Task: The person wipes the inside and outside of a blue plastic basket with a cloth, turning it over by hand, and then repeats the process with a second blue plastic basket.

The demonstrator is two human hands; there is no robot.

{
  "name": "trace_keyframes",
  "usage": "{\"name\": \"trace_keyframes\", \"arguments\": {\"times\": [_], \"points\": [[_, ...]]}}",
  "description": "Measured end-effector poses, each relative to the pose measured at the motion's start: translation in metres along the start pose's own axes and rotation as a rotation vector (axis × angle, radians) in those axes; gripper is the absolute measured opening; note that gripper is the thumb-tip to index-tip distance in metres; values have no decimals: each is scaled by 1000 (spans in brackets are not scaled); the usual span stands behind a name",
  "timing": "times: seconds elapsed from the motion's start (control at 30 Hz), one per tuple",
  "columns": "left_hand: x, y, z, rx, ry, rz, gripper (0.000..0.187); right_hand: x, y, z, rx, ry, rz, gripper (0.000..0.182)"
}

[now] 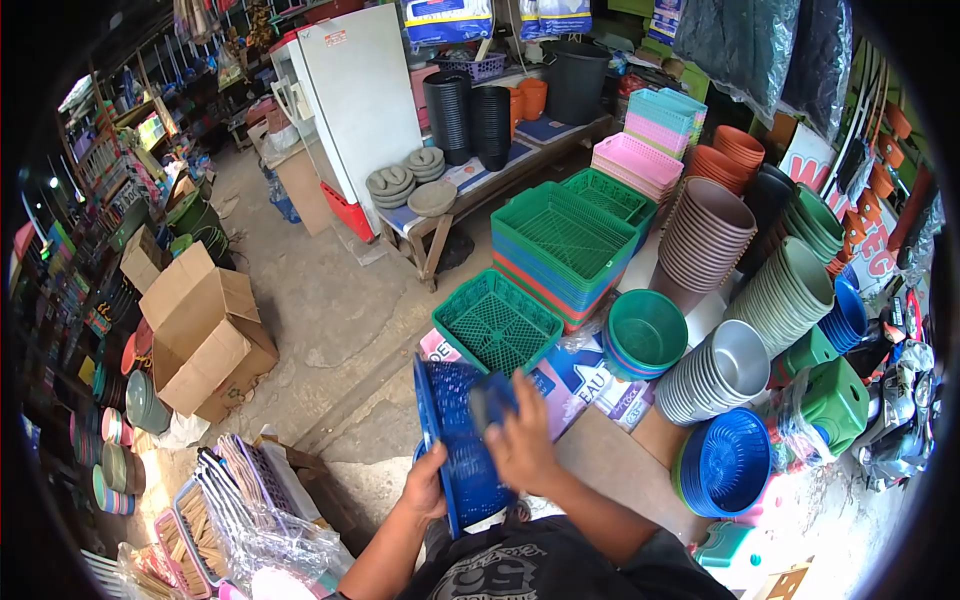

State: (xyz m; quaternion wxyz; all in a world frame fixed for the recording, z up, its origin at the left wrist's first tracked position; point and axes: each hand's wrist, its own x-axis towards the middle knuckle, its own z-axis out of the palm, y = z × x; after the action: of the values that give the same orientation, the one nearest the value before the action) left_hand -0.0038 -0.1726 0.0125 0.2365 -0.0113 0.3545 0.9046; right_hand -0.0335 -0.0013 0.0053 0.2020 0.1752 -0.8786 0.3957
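In front of my body a blue plastic basket (455, 440) with a perforated wall is tipped on its side. My left hand (427, 485) is closed on its near rim, at the left. My right hand (522, 445) is over the basket's wall, its fingers around a small dark object (491, 400) that is smeared by motion, so its kind does not show. Just beyond the basket, a green perforated basket (497, 322) sits on printed cardboard.
Stacked green, blue and red baskets (560, 240) rise ahead. To the right are nested grey buckets (715, 370), green basins (647, 330) and blue round baskets (725, 460). An open cardboard box (205, 335) stands left on the concrete floor (330, 300). A bench (440, 235) holds black pots.
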Motion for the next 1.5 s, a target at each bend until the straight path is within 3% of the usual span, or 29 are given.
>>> {"name": "trace_keyframes", "arguments": {"times": [0.13, 0.17, 0.27, 0.37, 0.43, 0.5, 0.57, 0.63, 0.73, 0.77, 0.83, 0.87, 0.97, 1.1, 1.2, 1.23, 1.3, 1.43, 1.5], "points": [[5, 3, -4, -22, 50, 46, 58, -35, -41, 0, -52, -159, -331, 50], [3, 3, -6, 6, 51, 48, 58, -26, -33, -3, -47, -162, -332, 50], [-4, -7, -9, 13, 33, 2, 57, 11, 8, -6, 130, 42, -50, 49], [3, -7, -3, -34, 9, 26, 57, 9, 4, -5, 182, 2, 6, 46], [9, 1, 4, -9, 80, 84, 59, -14, -25, -1, 170, -162, -202, 50], [4, 10, -7, -70, -22, 32, 62, -28, -46, -8, 102, -276, -303, 53], [-2, 5, -5, -86, -8, 44, 62, -18, -27, -4, 49, -135, -283, 50], [-8, 0, -6, -10, -41, 0, 63, -2, -1, 0, 298, -48, 33, 50], [-5, 2, -8, -22, -55, -9, 64, 1, 3, -1, 256, -32, 126, 51], [-3, 3, -9, -57, -40, -17, 63, -3, -5, -3, 252, -31, 122, 51], [-2, 9, 1, -93, 44, 43, 61, -22, -40, -12, 44, -227, -266, 48], [-3, 11, -3, -67, 30, 35, 60, -24, -50, -17, 73, -278, -312, 48], [-9, 7, -4, -22, 39, -2, 60, -6, -28, -16, 64, -133, -250, 47], [-10, -4, -2, 74, -121, 38, 61, 6, -13, -12, 66, -4, -39, 42], [-5, 4, -10, -33, 8, 64, 62, -25, -49, -12, 25, -234, -292, 50], [-5, 9, -8, -86, -66, 51, 61, -30, -56, -13, 9, -292, -334, 52], [-12, 10, 6, -1, 17, 54, 64, -16, -41, -15, -142, -173, -327, 49], [-12, -7, -8, 17, -106, -28, 63, 2, 6, -3, 64, -32, -91, 49], [-8, -11, -2, 20, 12, 55, 62, -3, 1, 0, 76, -13, -34, 49]]}}
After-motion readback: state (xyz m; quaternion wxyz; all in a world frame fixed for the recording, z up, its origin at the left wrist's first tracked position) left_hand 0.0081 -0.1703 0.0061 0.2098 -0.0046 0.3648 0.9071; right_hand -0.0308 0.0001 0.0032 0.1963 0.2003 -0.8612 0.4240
